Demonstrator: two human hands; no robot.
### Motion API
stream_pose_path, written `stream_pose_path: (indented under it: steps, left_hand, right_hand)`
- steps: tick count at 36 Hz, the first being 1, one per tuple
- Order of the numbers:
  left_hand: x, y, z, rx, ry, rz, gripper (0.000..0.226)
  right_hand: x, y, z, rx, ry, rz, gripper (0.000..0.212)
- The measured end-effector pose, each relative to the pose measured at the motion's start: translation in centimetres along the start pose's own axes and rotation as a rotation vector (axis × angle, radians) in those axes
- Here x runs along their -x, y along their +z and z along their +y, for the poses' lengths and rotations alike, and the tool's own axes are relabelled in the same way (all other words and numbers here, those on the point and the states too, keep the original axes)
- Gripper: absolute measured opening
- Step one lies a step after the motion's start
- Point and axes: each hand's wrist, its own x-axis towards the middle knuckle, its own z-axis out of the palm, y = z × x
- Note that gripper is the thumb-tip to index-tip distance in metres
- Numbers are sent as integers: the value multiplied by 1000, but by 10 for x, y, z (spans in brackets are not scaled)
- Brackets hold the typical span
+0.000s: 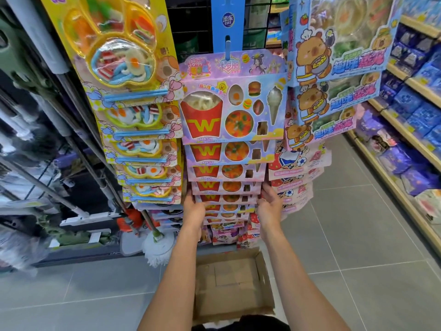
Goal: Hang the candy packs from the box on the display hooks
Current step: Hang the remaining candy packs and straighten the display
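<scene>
Nearest the camera, on the grey tiled floor [358,247], the cardboard box [263,280] stands open between the forearms; its inside shows only bare cardboard and flattened flaps, so as far as this view tells, no packs remain in it, though its near edge is cut off by a dark garment at the bottom.

Beyond the box, both arms reach up to the centre column of hanging candy packs [229,111], the pink ones printed with a red fries carton and a yellow W; the left hand [193,207] holds the left edge of a pack low in the column, fingers wrapped over that edge; the right hand [269,201] holds the right edge at the same height, fingers curled on it; which single pack they have, I cannot tell, since the lower packs overlap closely.

The column runs from below the hands up to a blue hanging strip [228,44] at the far top, and is filled the whole way; judged so, the hanging looks all but finished, with perhaps this last pack to seat or straighten.

To the left hang yellow bunny-shaped gummy packs [124,53]; to the right, blue capybara boxes [334,58]; far right, shelves [410,96] of blue and purple packets; far left, mop handles [78,130] lean blurred.
</scene>
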Motion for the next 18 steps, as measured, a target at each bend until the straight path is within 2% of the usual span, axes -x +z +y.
stream_pose_path:
  steps: [5, 10, 15, 18]
  left_hand:
    - [-1, 2, 1, -16, -11, -22, 44]
    - [-1, -2, 3, -54, 0, -62, 43]
    - [-2, -12, 6, -189, -16, -152, 37]
    - [-3, -9, 6, -281, -71, -200, 49]
  right_hand:
    - [-8, -6, 17, 94, 141, -20, 49]
    - [-6, -5, 20, 233, 191, -74, 58]
    - [-14, 1, 30, 248, 203, -105, 53]
    - [-17, 1, 35, 249, 217, -88, 54]
